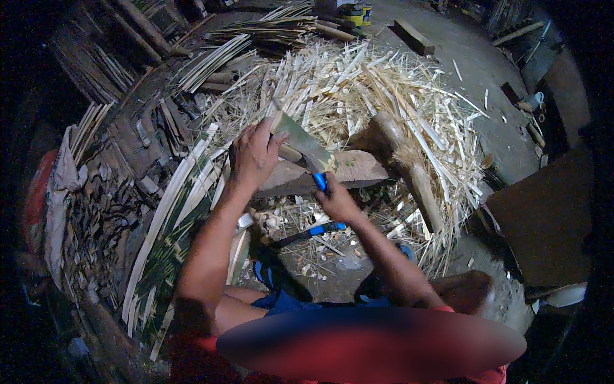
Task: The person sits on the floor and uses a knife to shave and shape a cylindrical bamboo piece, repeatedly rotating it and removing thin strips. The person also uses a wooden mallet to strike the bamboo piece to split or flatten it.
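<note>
My left hand (254,152) is closed around the upper left end of a green split bamboo piece (299,136), its thumb over the face. The bamboo slants down to the right above a wooden block (361,168). In my right hand (339,203) is a knife with a blue handle (320,182). Its blade meets the bamboo's lower right end, though my hand and the bamboo hide part of it. On the ground below lies a second blue-handled tool (326,228) with a long dark blade, apart from both hands.
Beyond the block spreads a large heap of pale bamboo shavings (332,80). A forked log (412,169) rests at the block's right. Long bamboo strips (167,205) and wood scraps (109,201) lie left. A brown board (543,221) stands right; a squared timber (414,37) lies farther back.
</note>
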Demonstrator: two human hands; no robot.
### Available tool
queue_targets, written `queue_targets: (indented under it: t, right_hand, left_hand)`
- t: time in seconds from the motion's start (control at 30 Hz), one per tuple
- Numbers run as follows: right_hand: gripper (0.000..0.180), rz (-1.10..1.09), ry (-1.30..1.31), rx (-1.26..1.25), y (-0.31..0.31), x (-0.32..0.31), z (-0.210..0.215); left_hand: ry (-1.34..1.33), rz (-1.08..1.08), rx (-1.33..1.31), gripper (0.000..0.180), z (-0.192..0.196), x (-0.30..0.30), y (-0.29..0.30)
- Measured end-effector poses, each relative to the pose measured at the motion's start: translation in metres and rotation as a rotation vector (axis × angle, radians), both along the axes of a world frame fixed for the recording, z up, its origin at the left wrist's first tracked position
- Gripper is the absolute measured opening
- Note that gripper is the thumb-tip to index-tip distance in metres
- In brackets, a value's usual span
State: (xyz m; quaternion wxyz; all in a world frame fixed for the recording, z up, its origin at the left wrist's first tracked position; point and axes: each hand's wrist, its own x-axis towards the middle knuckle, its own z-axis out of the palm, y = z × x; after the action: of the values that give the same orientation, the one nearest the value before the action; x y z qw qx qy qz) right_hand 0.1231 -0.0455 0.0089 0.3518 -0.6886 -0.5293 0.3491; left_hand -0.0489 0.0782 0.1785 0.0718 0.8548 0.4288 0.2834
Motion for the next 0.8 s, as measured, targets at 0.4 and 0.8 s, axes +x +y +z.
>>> queue_targets:
  t: [0.4,0.8]
  right_hand:
    - [0.051,0.051,-0.362,0.279,-0.028,0.035,0.022]
    - [0.051,-0.103,-0.428,-0.231,-0.037,0.047,-0.124]
  left_hand:
    - [-0.119,-0.372,0.267,0.030,0.003,0.043,-0.039]
    - [-0.196,-0.043,0.401,0.029,-0.001,-0.010,-0.008]
